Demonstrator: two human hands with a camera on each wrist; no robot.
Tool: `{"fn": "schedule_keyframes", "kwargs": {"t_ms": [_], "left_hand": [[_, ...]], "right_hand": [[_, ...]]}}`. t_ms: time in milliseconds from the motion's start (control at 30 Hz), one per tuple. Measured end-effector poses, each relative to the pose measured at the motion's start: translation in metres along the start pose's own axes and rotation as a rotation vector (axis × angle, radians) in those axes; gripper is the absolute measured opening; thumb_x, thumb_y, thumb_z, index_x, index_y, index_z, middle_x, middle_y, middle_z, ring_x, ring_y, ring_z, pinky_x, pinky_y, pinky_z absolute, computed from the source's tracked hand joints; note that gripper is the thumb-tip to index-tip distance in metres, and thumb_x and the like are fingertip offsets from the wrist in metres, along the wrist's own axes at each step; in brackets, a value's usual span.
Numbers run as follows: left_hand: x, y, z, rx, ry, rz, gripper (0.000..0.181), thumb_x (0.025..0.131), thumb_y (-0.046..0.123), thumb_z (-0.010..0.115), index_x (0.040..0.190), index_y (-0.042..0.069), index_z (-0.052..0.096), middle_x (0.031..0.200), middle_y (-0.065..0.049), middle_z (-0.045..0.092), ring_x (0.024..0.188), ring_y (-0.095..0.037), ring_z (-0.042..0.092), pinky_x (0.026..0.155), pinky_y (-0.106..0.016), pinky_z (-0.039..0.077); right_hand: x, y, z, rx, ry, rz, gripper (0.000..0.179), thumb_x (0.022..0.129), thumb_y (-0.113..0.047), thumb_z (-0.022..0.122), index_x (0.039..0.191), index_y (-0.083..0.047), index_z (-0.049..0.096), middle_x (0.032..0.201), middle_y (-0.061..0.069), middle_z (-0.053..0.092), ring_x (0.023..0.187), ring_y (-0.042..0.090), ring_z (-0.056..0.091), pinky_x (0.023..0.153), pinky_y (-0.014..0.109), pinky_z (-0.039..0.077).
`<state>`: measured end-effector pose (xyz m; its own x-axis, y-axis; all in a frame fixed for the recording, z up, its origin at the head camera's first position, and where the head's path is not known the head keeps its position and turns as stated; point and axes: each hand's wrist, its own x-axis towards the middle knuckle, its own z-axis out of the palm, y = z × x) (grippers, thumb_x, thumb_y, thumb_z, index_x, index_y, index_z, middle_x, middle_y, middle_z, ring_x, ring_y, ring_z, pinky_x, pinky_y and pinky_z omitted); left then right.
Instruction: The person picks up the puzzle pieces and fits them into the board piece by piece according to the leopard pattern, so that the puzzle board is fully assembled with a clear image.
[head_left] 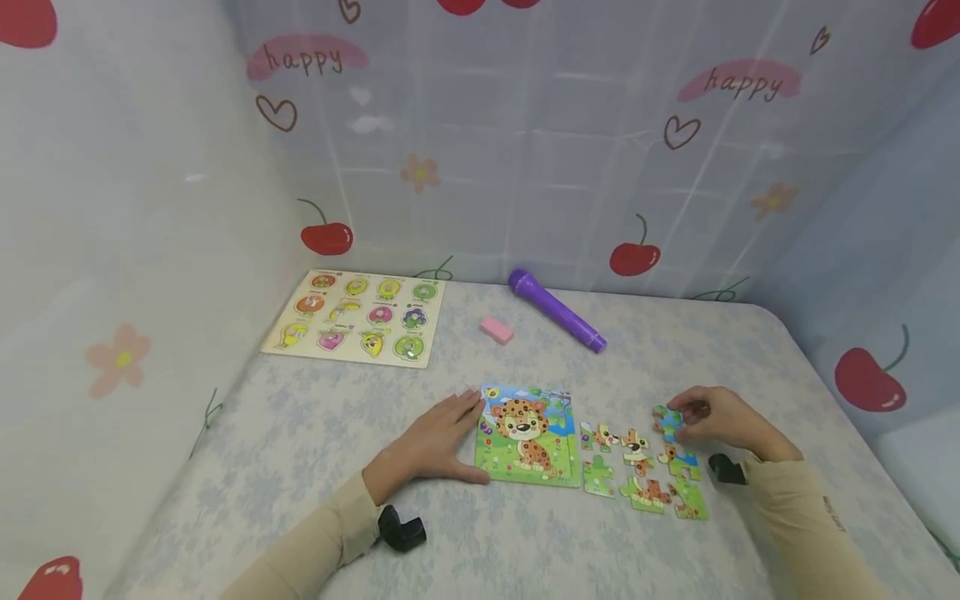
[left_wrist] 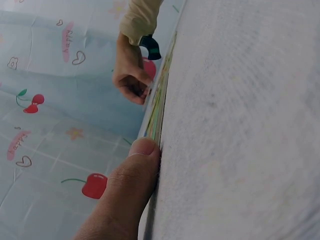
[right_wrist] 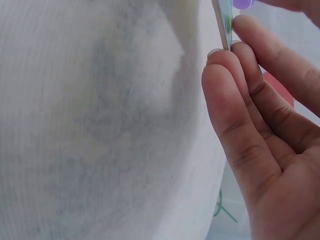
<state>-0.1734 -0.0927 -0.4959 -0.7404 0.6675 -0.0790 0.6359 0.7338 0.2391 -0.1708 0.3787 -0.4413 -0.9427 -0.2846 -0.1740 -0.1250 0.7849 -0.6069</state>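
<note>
The leopard puzzle board [head_left: 525, 437] lies flat on the table, showing a spotted cub on grass under a blue sky. My left hand [head_left: 431, 437] rests at its left side, fingers extended to the upper corner and thumb along the lower corner; the left wrist view shows the thumb [left_wrist: 142, 147] against the board's edge. To the right, my right hand [head_left: 723, 421] pinches a blue-and-green jigsaw piece [head_left: 666, 423] between thumb and fingers. That piece appears edge-on in the right wrist view. Several loose jigsaw pieces [head_left: 647, 493] with leopard parts and grass lie in loose rows beside the board.
A fruit peg board [head_left: 352, 321] lies at the back left. Behind the leopard board are a pink eraser-like block [head_left: 497, 330] and a purple toy microphone [head_left: 558, 311]. Curtains with cherry prints enclose the table at the back and sides.
</note>
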Motion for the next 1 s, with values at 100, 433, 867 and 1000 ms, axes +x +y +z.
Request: {"fn": "schedule_keyframes", "kwargs": {"t_ms": [100, 433, 867, 1000], "left_hand": [[0.001, 0.000, 0.000, -0.007, -0.005, 0.002, 0.119, 0.073, 0.084, 0.054, 0.157, 0.010, 0.016, 0.165, -0.005, 0.013, 0.153, -0.018, 0.011, 0.126, -0.036, 0.015], [0.001, -0.001, 0.001, 0.001, 0.001, 0.005, 0.118, 0.073, 0.084, 0.055, 0.157, 0.010, 0.017, 0.165, -0.005, 0.014, 0.153, -0.018, 0.011, 0.126, -0.036, 0.016], [0.001, -0.001, 0.001, 0.009, 0.012, 0.014, 0.119, 0.072, 0.084, 0.055, 0.157, 0.009, 0.018, 0.165, -0.007, 0.016, 0.153, -0.020, 0.013, 0.126, -0.037, 0.017], [0.001, -0.002, 0.001, 0.005, 0.008, 0.013, 0.118, 0.073, 0.084, 0.055, 0.157, 0.010, 0.017, 0.165, -0.006, 0.015, 0.153, -0.019, 0.013, 0.126, -0.037, 0.016]], "right_hand": [[0.001, -0.001, 0.001, -0.003, 0.002, 0.010, 0.045, 0.075, -0.022, 0.083, 0.112, 0.000, 0.067, 0.096, 0.008, 0.065, 0.077, 0.003, 0.057, 0.066, 0.023, 0.053], [0.007, -0.009, 0.005, -0.037, -0.012, 0.017, 0.047, 0.073, -0.024, 0.085, 0.111, -0.003, 0.067, 0.091, 0.004, 0.064, 0.075, 0.006, 0.054, 0.064, 0.024, 0.051], [0.020, -0.026, 0.009, -0.085, 0.001, -0.034, 0.039, 0.074, -0.022, 0.084, 0.108, -0.006, 0.072, 0.095, 0.003, 0.066, 0.078, 0.006, 0.054, 0.067, 0.021, 0.051], [0.025, -0.033, 0.012, -0.096, -0.002, -0.054, 0.036, 0.076, -0.022, 0.083, 0.108, -0.008, 0.073, 0.097, 0.002, 0.067, 0.082, 0.009, 0.056, 0.069, 0.022, 0.052]]}}
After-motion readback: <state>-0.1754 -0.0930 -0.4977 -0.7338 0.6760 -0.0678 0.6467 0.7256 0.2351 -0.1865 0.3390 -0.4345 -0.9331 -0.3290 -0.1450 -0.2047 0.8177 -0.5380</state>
